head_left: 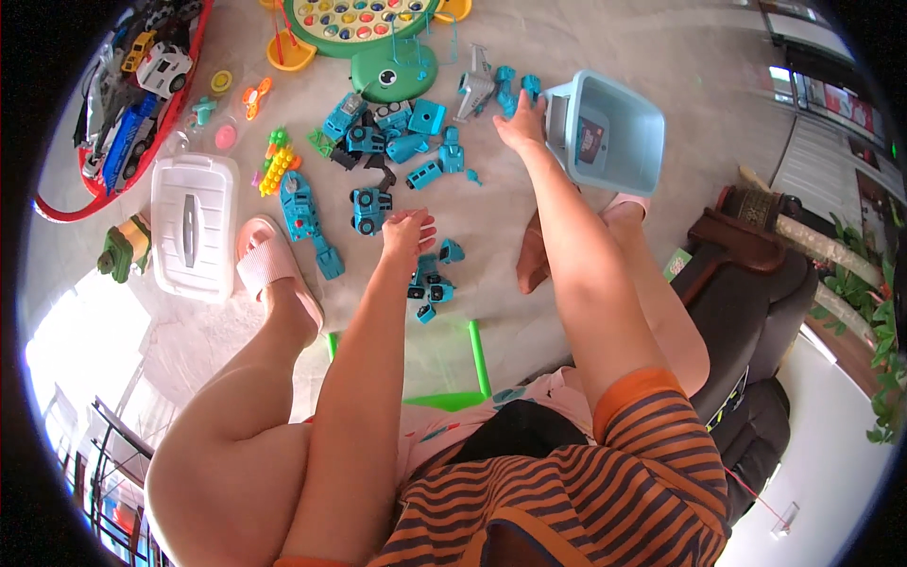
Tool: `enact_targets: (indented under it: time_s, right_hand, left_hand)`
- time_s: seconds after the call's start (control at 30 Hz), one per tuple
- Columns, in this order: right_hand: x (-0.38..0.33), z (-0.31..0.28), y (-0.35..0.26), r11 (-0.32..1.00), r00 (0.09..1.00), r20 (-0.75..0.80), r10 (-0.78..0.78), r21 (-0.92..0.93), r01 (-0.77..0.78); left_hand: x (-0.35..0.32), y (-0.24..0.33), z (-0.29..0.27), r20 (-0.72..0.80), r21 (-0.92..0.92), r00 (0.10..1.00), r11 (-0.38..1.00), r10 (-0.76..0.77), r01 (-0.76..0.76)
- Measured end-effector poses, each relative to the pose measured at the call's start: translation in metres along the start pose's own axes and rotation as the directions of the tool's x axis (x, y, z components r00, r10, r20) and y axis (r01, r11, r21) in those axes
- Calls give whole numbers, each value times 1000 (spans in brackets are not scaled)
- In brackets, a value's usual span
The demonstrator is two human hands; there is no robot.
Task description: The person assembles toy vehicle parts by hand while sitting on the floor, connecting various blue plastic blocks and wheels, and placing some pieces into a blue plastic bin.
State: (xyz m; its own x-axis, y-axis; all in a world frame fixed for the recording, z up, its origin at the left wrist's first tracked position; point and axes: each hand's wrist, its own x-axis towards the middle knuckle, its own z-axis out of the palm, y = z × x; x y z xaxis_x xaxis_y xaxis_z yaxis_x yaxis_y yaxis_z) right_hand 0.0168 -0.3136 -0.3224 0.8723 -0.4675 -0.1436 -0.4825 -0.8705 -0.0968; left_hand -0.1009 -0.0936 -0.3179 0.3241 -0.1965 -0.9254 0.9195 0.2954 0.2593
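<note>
My left hand [408,230] hangs over the floor with loosely curled fingers and holds nothing that I can see. It is just above a small cluster of blue toy pieces [430,279] and right of a blue toy truck [370,209]. My right hand [522,123] reaches forward and grips the near rim of a light blue plastic bin [619,132], which is tipped on its side with its opening toward me. Several blue toy vehicle parts [406,142] lie scattered on the floor between the two hands.
A green turtle-shaped fishing game [378,38] sits at the top. A white lidded box [194,225] lies left, with a red track and toy cars [142,85] beyond. My feet wear pink slippers [274,269]. A dark chair [756,283] stands right.
</note>
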Motion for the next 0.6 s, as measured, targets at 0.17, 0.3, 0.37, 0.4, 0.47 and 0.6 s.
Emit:
enact_targets:
  time_s: [0.17, 0.3, 0.37, 0.4, 0.47, 0.6]
  right_hand:
    - [-17, 5, -5, 995, 991, 132, 9, 100, -22]
    - [-31, 13, 14, 987, 995, 69, 67, 143, -76]
    - [-45, 12, 15, 860, 995, -31, 100, 506, -70]
    - [-54, 10, 14, 791, 998, -44, 54, 612, -16]
    - [-68, 0, 15, 770, 991, 96, -97, 638, 14]
    - [-96, -44, -6, 793, 786, 348, -511, 543, 275]
  left_hand:
    - [1, 5, -3, 37, -8, 998, 999, 42, -42]
    - [-2, 11, 10, 49, -19, 998, 999, 38, -38]
    - [-1, 10, 10, 77, -41, 995, 997, 63, -60]
    - [-4, 12, 11, 71, -44, 995, 997, 65, -62]
    - [-8, 16, 14, 92, -183, 991, 980, 95, -77]
    - [-3, 26, 2, 58, -370, 996, 928, 67, -41]
